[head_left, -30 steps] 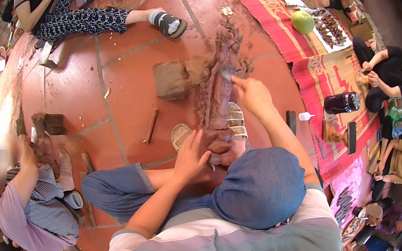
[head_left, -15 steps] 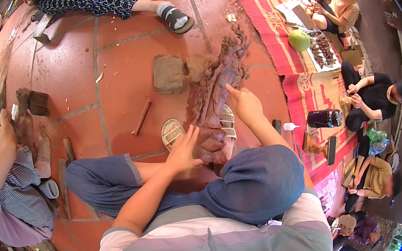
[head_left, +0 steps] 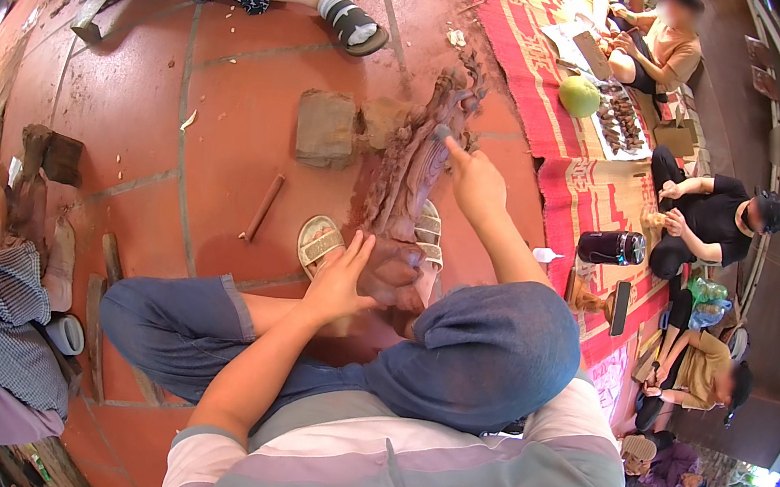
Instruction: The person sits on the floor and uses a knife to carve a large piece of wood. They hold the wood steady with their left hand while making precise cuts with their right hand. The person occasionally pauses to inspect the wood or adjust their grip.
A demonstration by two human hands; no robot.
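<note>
A long reddish-brown wood carving slants away from me between my feet, with a rounded near end and a jagged, branching far end. Under the fingertips of my right hand is a small dark-grey pad, pressed against the upper part of the carving. What the pad is made of cannot be made out. My left hand lies along the left side of the near end, fingers stretched and thumb apart, touching the wood. Brown dust surrounds the carving on the tiles.
Left of the carving are a square wooden block and a thin brown stick. To the right, a red mat bears a dark flask, a small white bottle and a green fruit. Other people sit around.
My right hand and the pad have moved a little farther up the carving. The left hand stays at the near end. The whole view has shifted slightly.
</note>
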